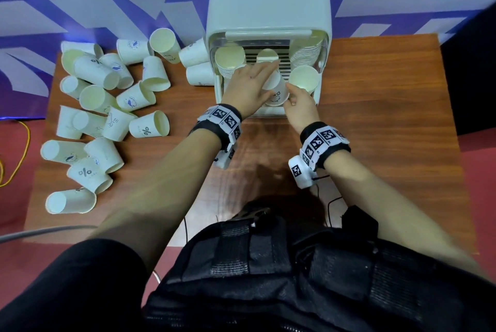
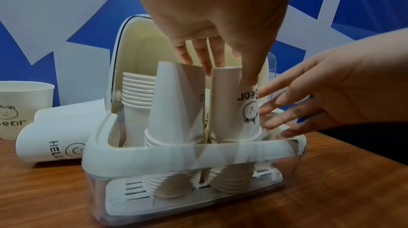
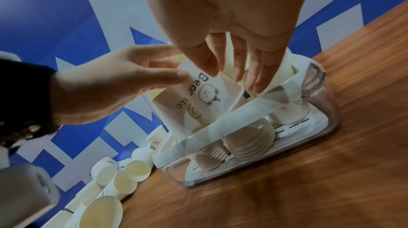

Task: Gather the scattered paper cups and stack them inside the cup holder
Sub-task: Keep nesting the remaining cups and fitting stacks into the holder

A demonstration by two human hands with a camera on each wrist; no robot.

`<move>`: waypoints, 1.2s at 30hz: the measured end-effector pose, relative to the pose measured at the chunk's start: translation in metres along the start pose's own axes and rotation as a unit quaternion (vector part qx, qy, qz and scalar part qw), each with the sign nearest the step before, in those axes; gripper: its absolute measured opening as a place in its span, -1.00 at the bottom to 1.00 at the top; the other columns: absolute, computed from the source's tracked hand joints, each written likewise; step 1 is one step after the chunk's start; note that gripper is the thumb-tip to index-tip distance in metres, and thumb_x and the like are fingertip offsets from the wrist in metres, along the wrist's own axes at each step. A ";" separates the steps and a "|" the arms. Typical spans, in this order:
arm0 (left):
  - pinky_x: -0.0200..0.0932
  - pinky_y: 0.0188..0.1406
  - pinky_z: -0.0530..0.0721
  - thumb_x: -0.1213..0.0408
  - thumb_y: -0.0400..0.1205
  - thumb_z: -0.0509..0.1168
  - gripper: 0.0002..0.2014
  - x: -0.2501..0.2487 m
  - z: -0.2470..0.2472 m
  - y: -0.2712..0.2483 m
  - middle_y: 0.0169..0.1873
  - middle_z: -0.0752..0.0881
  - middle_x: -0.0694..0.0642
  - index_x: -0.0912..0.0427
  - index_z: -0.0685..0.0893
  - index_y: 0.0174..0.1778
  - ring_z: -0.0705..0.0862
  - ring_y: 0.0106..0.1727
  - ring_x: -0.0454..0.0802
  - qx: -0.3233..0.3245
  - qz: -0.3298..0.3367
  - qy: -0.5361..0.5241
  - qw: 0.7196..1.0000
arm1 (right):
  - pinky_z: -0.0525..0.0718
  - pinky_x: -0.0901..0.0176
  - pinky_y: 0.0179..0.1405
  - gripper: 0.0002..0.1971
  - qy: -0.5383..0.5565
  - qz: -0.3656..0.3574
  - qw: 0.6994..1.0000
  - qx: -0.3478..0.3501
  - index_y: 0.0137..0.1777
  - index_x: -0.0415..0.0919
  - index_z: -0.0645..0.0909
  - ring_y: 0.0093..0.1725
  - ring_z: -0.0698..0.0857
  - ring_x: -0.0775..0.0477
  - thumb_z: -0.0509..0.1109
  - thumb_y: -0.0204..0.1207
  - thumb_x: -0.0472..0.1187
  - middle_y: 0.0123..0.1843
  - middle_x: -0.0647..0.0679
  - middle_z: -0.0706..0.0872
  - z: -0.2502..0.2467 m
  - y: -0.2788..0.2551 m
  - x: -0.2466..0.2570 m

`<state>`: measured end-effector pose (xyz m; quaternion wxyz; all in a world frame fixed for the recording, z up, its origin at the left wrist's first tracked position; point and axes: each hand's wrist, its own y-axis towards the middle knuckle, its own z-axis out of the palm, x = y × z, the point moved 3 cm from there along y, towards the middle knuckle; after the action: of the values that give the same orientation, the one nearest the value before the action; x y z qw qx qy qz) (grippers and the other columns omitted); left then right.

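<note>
The white cup holder [image 1: 218,90] stands at the table's back middle with its lid open and several cup stacks inside. An upside-down bear-print paper cup [image 1: 277,91] tops a front stack [image 2: 232,177]. My left hand [image 1: 261,81] grips that cup [image 2: 234,109] near its base, thumb in front and fingers behind. My right hand [image 1: 296,101] reaches in from the right, its straight fingers [image 2: 278,99] touching the cup's side. In the right wrist view the cup [image 3: 198,102] leans left over the holder's rim [image 3: 220,127]. Many loose paper cups [image 1: 107,106] lie on the table's left half.
Two cups [image 1: 196,63] lie against the holder's left wall. The wooden table [image 1: 375,122] shows bare wood in front of and right of the holder. A yellow cable [image 1: 25,149] runs on the floor at left. A dark block [image 1: 469,76] stands at the right.
</note>
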<state>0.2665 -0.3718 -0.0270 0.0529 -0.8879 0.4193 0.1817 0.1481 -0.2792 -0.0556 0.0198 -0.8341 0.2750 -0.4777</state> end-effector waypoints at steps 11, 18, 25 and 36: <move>0.26 0.21 0.65 0.35 0.55 0.23 -0.71 -0.008 0.007 -0.007 0.10 0.71 0.34 0.35 0.72 0.12 0.71 0.08 0.35 -0.071 0.047 0.011 0.996 | 0.45 0.28 0.32 -0.35 0.034 -0.058 0.998 -0.005 0.59 0.11 0.30 0.25 0.53 0.08 0.10 0.57 -0.46 0.36 -0.03 0.51 -0.008 -0.006 -0.004; 0.37 0.36 0.43 0.23 0.54 0.09 -0.63 -0.003 0.025 -0.014 0.05 0.79 0.19 0.23 0.80 0.00 0.71 0.19 0.24 -0.039 0.119 0.094 0.988 | 0.29 0.31 0.50 -0.46 -0.031 -0.060 0.998 0.008 0.51 -0.16 0.47 0.47 0.44 -0.02 0.11 0.55 -0.50 0.47 -0.09 0.51 0.002 -0.002 -0.012; 0.28 0.60 0.02 0.38 0.58 0.26 -0.62 -0.003 0.029 -0.014 0.38 0.62 0.19 0.21 0.66 0.33 0.42 0.53 0.22 0.032 0.065 0.113 0.991 | 0.28 0.33 0.42 -0.45 -0.056 -0.031 0.998 0.025 0.56 -0.10 0.39 0.48 0.44 -0.05 0.13 0.59 -0.43 0.51 -0.08 0.50 0.002 0.002 -0.008; 0.43 0.51 0.18 0.45 0.48 0.28 -0.58 0.002 0.000 -0.053 0.36 0.60 0.24 0.22 0.65 0.29 0.45 0.48 0.30 -0.019 0.045 0.066 0.997 | 0.52 -0.02 0.33 -0.58 -0.120 -0.038 0.991 -0.047 0.44 -0.17 0.51 0.24 0.57 -0.24 0.15 0.61 -0.35 0.31 -0.22 0.48 0.000 -0.017 0.009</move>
<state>0.3087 -0.3393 -0.0309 0.0003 -0.8791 0.4578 0.1328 0.1590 -0.2688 -0.0436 -0.0050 -0.8952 0.2605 -0.3616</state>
